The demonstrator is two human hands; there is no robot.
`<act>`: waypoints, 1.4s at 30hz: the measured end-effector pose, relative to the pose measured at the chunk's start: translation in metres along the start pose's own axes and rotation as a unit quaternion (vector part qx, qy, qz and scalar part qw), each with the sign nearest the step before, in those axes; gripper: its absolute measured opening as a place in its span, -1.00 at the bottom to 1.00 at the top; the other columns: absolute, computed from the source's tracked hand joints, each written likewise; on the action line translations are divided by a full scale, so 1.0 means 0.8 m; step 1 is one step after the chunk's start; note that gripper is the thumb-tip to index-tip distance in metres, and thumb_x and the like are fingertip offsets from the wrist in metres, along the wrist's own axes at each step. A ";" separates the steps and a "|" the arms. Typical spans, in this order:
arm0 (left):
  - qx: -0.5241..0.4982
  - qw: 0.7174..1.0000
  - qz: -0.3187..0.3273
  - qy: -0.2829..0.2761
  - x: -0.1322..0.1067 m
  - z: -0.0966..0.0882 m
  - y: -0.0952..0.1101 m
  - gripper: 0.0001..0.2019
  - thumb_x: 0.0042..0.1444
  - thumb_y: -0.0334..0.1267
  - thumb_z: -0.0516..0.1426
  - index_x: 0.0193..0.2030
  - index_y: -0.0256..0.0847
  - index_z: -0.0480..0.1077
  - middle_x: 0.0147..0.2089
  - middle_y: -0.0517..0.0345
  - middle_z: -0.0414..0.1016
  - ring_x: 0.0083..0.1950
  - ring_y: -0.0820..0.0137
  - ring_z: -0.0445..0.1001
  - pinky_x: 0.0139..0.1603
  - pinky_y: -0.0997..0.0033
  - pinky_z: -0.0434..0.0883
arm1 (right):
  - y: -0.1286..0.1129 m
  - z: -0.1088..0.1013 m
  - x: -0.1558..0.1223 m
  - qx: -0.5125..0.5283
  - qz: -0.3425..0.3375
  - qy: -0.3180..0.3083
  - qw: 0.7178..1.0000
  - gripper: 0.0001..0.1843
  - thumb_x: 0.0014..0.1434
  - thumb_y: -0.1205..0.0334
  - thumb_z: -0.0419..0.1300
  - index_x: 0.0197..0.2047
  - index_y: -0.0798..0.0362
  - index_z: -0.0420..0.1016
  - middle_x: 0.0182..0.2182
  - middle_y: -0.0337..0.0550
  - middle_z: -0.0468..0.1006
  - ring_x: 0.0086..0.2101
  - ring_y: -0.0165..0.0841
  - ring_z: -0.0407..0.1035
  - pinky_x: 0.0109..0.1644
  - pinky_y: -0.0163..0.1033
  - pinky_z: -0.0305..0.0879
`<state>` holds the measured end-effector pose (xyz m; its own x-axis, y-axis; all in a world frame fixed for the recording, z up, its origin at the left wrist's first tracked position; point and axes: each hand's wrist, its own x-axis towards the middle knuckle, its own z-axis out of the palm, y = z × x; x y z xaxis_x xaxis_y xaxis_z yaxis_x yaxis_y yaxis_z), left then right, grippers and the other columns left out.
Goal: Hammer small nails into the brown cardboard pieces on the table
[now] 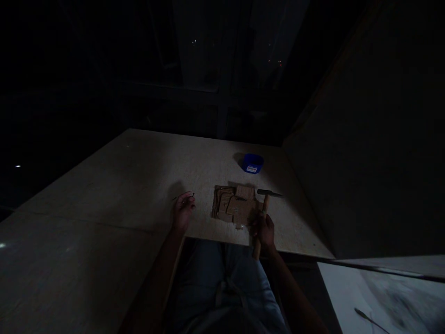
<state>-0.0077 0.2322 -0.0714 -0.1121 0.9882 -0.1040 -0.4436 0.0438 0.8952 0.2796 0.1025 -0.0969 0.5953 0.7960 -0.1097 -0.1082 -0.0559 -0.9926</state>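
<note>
My right hand (265, 229) is wrapped round the wooden handle of a hammer (266, 205). Its dark head points up and away from me, past the right edge of a stack of torn brown cardboard (239, 208). Small dark bits lie on the cardboard, too dim to make out. To the left of the stack, my left hand (182, 209) is raised a little over the table, fingers pinched together on a small, thin, dark nail (193, 195). Poor light hides the details of that grip.
A blue plastic tub (252, 163) with a white label stands behind the cardboard on the pale table (149, 167). A dark panel (365, 162) rises along the right side. At lower right, a thin tool with a dark handle (362, 314) lies on a white surface.
</note>
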 end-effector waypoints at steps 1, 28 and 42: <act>-0.036 0.999 -0.029 -0.026 -0.006 0.014 0.000 -0.50 -0.21 -0.19 0.41 -0.07 -0.21 0.48 -0.32 0.20 0.47 -0.32 0.50 0.43 -0.31 0.53 0.32 | -0.001 0.000 0.000 -0.005 -0.003 0.004 1.000 -0.43 0.15 -0.38 0.15 -0.37 0.01 0.26 -0.64 -0.37 0.36 -0.75 -0.50 0.17 -0.74 -0.38 0.09; 0.026 0.981 -0.164 -0.101 0.006 0.147 -0.049 -0.53 -0.26 -0.33 0.36 -0.11 -0.28 0.48 -0.45 0.22 0.48 -0.47 0.50 0.44 -0.46 0.54 0.32 | 0.006 -0.005 0.006 0.033 0.015 -0.046 0.998 -0.46 0.24 -0.35 0.05 -0.31 0.01 0.29 -0.54 -0.28 0.51 -0.78 -0.51 0.18 -0.76 -0.38 0.08; 0.240 0.960 -0.015 -0.146 0.011 0.147 -0.067 -0.76 -0.17 -0.21 0.42 -0.33 -0.24 0.62 -0.36 0.04 0.64 -0.39 0.37 0.52 -0.34 0.46 0.39 | 0.013 -0.009 0.008 0.015 0.024 -0.081 0.996 -0.44 0.24 -0.36 0.05 -0.23 0.04 0.32 -0.42 -0.16 0.61 -0.78 -0.52 0.21 -0.77 -0.38 0.10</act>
<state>0.1195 0.2559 -0.0690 0.1787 0.9815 -0.0687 0.0248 0.0653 0.9976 0.2880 0.1028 -0.1080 0.4527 0.8797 -0.1454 -0.1596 -0.0805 -0.9839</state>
